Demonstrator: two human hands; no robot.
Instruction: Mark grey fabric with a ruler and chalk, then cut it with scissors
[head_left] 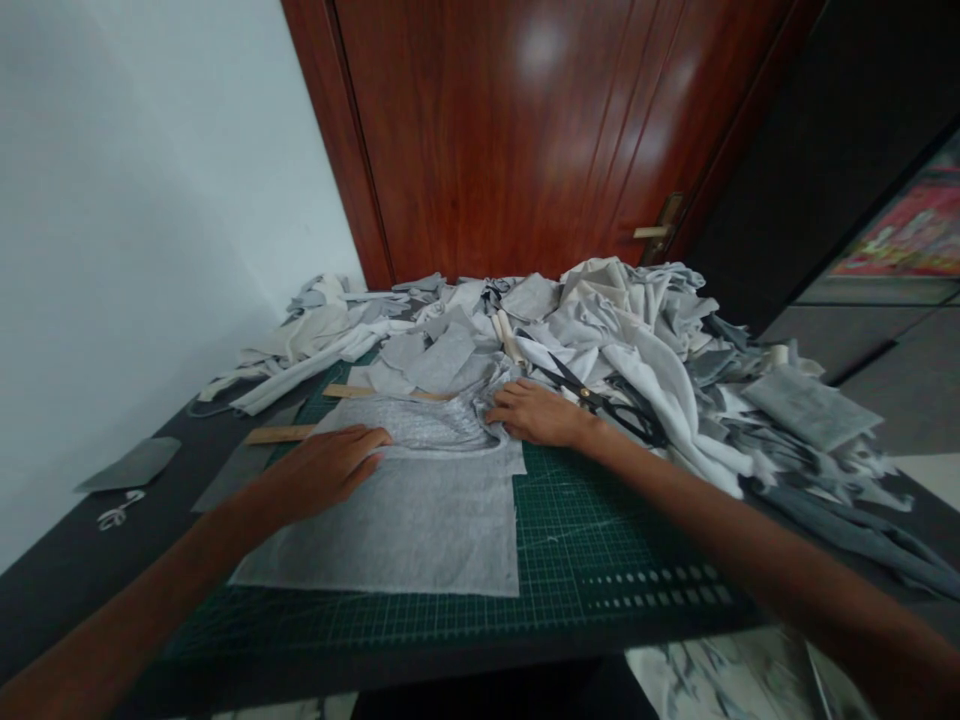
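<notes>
A grey cloth (397,530) lies flat on the green cutting mat (600,530), with its upper layer folded and bunched toward the back. My left hand (330,465) rests on the left part of this cloth, its fingers stretched out and the thumb a little apart. At the right end of the folds, my right hand (536,412) has its fingers curled onto the gathered fabric. Black scissors (586,395) lie just behind and right of that hand. Partly under the cloth, a wooden ruler (281,434) sticks out to the left, and another wooden strip (349,391) shows farther back.
Heaps of grey and white fabric scraps (622,310) cover the back and right of the table (45,600). On the left lie a grey fabric piece (131,465) and a small white cord (118,512). A wooden door (487,140) stands behind, beside a white wall (150,200).
</notes>
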